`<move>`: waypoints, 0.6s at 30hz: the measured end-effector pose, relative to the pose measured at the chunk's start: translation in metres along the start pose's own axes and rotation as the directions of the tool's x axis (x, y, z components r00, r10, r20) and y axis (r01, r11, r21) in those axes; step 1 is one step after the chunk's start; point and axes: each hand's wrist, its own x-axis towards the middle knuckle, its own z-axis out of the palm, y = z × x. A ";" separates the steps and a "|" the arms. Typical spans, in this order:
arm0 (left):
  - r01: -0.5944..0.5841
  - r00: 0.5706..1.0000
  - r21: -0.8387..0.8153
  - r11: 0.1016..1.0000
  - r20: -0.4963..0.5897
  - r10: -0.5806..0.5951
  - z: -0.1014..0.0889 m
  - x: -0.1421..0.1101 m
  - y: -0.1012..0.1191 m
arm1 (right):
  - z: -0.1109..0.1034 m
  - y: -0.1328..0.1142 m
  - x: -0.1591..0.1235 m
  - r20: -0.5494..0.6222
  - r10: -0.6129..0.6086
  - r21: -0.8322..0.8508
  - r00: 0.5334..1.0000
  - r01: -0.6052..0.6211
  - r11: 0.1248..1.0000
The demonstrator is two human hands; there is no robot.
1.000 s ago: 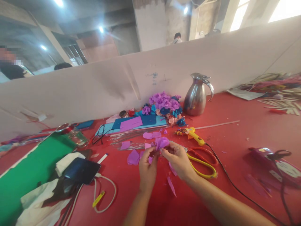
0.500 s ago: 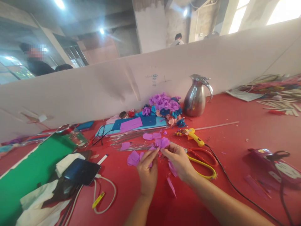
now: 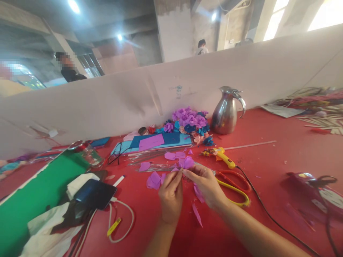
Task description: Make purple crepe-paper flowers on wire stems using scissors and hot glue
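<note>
A purple paper flower is held up over the red table, its petals spreading above my fingertips. My left hand is closed in a pinch at the flower's base. From the other side, my right hand pinches the same spot with thumb and forefinger; the exact grip is partly hidden. Loose purple paper petals lie left of my hands, and a narrow purple strip lies below them. Scissors with red and yellow handles rest beside my right wrist. Beyond them is a yellow glue gun with a black cord.
Finished paper flowers are heaped against the partition, beside a steel jug. Coloured paper sheets, glasses and thin wires lie in front. A phone with a white cable is left; a power strip is right.
The whole view has shifted slightly. Both hands keep their pinch on the flower, which looks turned a little. Behind the partition, a second person has come into view at the far left.
</note>
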 end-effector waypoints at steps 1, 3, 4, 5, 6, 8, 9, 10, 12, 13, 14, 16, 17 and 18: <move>-0.028 1.000 0.024 0.999 0.003 0.028 0.000 0.000 -0.001 | 0.000 0.001 0.001 -0.003 0.000 0.001 1.000 0.000 1.000; -0.033 0.999 0.044 0.998 0.002 0.033 0.001 -0.001 -0.002 | -0.001 0.003 0.002 -0.009 -0.001 -0.008 1.000 0.001 1.000; -0.005 1.000 0.035 0.999 -0.001 0.005 0.001 -0.001 -0.003 | -0.002 0.004 0.002 -0.012 -0.009 -0.017 1.000 0.009 1.000; 0.052 0.999 0.013 0.999 0.001 -0.052 0.002 -0.002 -0.003 | -0.002 0.005 0.002 -0.015 -0.022 -0.029 1.000 0.022 0.999; 0.135 0.991 -0.023 0.991 0.004 -0.135 0.002 -0.002 -0.003 | -0.002 0.006 0.003 -0.015 -0.039 -0.046 0.999 0.038 0.998; 0.337 0.941 -0.130 0.932 0.035 -0.336 0.002 -0.002 -0.004 | -0.004 0.009 0.004 0.012 -0.075 -0.095 0.997 0.076 0.993; 0.430 0.902 -0.196 0.881 0.068 -0.425 0.003 -0.001 -0.004 | -0.004 0.010 0.004 0.035 -0.096 -0.129 0.995 0.100 0.987; 0.503 0.863 -0.265 0.823 0.108 -0.493 0.003 0.000 -0.005 | -0.005 0.011 0.004 0.059 -0.119 -0.170 0.991 0.128 0.977; 0.592 0.803 -0.385 0.708 0.198 -0.563 0.003 0.002 -0.007 | -0.005 0.012 0.004 0.097 -0.174 -0.267 0.980 0.195 0.944; 0.617 0.781 -0.428 0.660 0.237 -0.578 0.003 0.003 -0.007 | -0.005 0.012 0.003 0.111 -0.207 -0.320 0.972 0.232 0.919; 0.634 0.765 -0.461 0.620 0.261 -0.589 0.003 0.004 -0.007 | -0.005 0.010 0.002 0.124 -0.241 -0.373 0.963 0.270 0.888; 0.653 0.744 -0.499 0.570 0.282 -0.607 0.003 0.006 -0.007 | -0.004 0.006 0.000 0.158 -0.305 -0.462 0.939 0.343 0.818; 0.656 0.738 -0.512 0.554 0.284 -0.612 0.002 0.006 -0.007 | -0.004 0.004 -0.001 0.171 -0.338 -0.492 0.926 0.377 0.785; 0.655 0.737 -0.523 0.545 0.285 -0.613 0.002 0.007 -0.007 | -0.003 0.003 -0.002 0.183 -0.369 -0.514 0.911 0.408 0.755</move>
